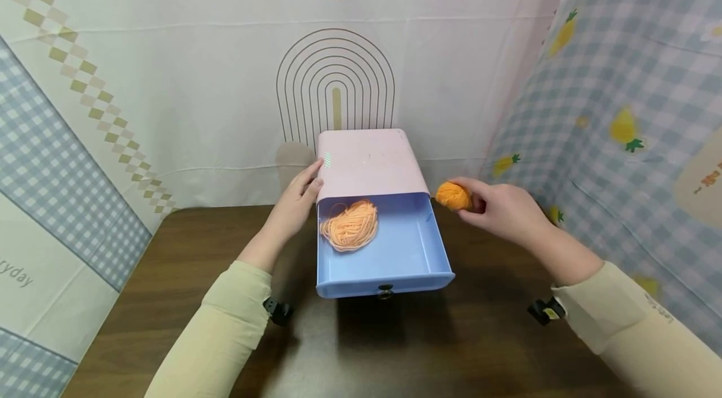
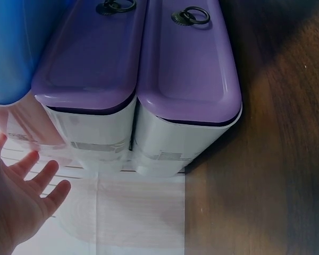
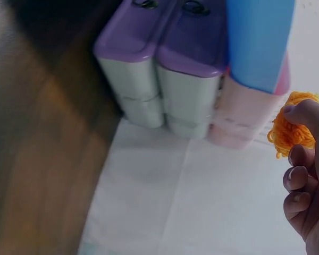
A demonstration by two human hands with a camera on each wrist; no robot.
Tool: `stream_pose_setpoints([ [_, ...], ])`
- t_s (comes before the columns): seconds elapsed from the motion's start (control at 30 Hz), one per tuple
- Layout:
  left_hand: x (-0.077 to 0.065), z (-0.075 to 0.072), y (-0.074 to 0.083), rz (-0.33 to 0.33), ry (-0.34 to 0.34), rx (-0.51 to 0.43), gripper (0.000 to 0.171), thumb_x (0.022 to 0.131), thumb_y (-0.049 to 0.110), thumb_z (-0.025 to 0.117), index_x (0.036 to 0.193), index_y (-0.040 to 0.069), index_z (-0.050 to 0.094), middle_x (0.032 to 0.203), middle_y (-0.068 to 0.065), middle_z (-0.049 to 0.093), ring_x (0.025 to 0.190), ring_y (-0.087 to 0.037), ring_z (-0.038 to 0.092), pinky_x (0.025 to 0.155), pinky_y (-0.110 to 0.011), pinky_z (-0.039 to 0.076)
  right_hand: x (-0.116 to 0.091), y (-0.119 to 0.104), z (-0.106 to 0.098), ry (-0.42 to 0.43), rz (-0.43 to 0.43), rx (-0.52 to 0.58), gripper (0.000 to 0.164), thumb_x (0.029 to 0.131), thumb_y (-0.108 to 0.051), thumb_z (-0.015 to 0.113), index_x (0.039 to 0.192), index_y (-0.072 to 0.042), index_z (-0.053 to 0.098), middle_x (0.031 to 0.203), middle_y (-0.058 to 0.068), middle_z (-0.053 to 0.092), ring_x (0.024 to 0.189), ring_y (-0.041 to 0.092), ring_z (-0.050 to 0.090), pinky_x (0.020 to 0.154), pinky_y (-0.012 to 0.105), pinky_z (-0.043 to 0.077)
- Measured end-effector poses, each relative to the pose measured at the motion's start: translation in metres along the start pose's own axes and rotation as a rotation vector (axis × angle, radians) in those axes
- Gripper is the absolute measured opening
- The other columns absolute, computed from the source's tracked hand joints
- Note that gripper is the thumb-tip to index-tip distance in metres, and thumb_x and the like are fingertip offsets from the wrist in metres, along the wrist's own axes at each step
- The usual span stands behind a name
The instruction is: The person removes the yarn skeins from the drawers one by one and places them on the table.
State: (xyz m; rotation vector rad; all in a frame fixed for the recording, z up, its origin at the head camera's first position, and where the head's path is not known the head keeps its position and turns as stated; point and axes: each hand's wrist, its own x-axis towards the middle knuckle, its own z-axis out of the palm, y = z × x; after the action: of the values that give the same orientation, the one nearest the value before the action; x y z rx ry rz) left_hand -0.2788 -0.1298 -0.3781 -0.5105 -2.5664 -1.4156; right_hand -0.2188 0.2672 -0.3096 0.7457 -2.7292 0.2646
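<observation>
A blue drawer (image 1: 395, 254) is pulled out from a pink drawer unit (image 1: 369, 160). Inside it, toward the left, lies a peach yarn bundle (image 1: 351, 227). My left hand (image 1: 293, 200) rests against the left side of the pink unit, its fingers extended and spread in the left wrist view. To the right of the drawer, my right hand (image 1: 502, 207) pinches an orange yarn ball (image 1: 453, 196) between thumb and fingers. The right wrist view shows this orange yarn with loose strands hanging from it.
Under the pink unit are two closed drawers with purple fronts (image 2: 189, 64) and ring pulls, in pale casings. Everything stands on a dark wooden table (image 1: 186, 272). A white patterned cloth (image 1: 225, 103) hangs behind, and a checked cloth (image 1: 609, 72) hangs at the right.
</observation>
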Motion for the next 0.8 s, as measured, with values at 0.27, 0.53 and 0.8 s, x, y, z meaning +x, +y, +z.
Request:
stream_pose_setpoints([
  [0.27,0.000,0.000,0.000,0.009,0.000,-0.010,0.055,0.104,0.051,0.039,0.156,0.033,0.033,0.160,-0.006,0.029,0.143,-0.030,0.032,0.115,-0.053,0.026,-0.011,0.018,0.024,-0.031,0.039,0.013,0.051,0.084,-0.022,0.078,0.131,-0.015,0.060,0.065,-0.007,0.051,0.053,0.010,0.044,0.048,0.029,0.037],
  [0.53,-0.001,0.000,0.000,0.023,0.005,-0.007,0.055,0.105,0.049,0.039,0.156,0.031,0.033,0.160,-0.006,0.030,0.143,-0.029,0.032,0.115,-0.051,0.025,-0.020,0.031,0.047,-0.103,0.090,0.042,0.053,0.083,-0.023,0.078,0.132,-0.012,0.060,0.065,-0.007,0.052,0.055,0.010,0.045,0.049,0.029,0.037],
  [0.8,0.000,0.001,0.001,0.010,0.006,-0.004,0.055,0.104,0.052,0.038,0.156,0.033,0.033,0.160,-0.006,0.030,0.144,-0.029,0.031,0.115,-0.052,0.025,-0.028,0.045,0.073,-0.200,0.110,0.053,0.053,0.083,-0.024,0.079,0.131,-0.011,0.061,0.069,-0.009,0.056,0.058,0.010,0.047,0.053,0.030,0.041],
])
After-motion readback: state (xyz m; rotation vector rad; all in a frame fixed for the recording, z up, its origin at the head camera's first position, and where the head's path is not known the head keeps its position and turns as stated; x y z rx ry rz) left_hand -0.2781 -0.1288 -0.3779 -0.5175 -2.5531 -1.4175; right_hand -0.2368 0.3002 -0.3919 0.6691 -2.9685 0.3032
